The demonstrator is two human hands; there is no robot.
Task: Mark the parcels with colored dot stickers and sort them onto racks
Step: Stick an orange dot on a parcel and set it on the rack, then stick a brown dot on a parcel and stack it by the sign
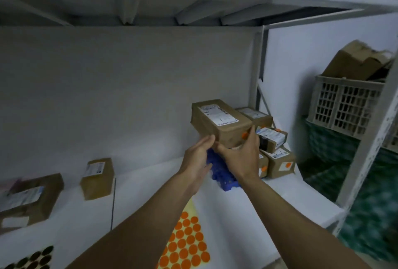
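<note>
A brown parcel (pixel 219 122) with a white label and an orange dot on its near end is held above the white shelf (pixel 150 193). My right hand (pixel 239 159) grips its near end, thumb underneath and fingers up beside the dot. My left hand (pixel 199 156) reaches in with straight fingers that touch the parcel's lower left edge. Just right of it, against the rack's corner, is a pile of parcels (pixel 277 159) marked with orange dots. An orange dot sticker sheet (pixel 185 245) lies near the front edge, and a blue sheet (pixel 221 176) lies under my hands.
Two brown parcels (pixel 98 178) (pixel 30 199) sit on the shelf's left side. A dark sticker sheet (pixel 32 260) is at the bottom left. Right of the rack post (pixel 366 139), a slatted crate (pixel 344 107) holds a cardboard box (pixel 357 59). Another shelf hangs low overhead.
</note>
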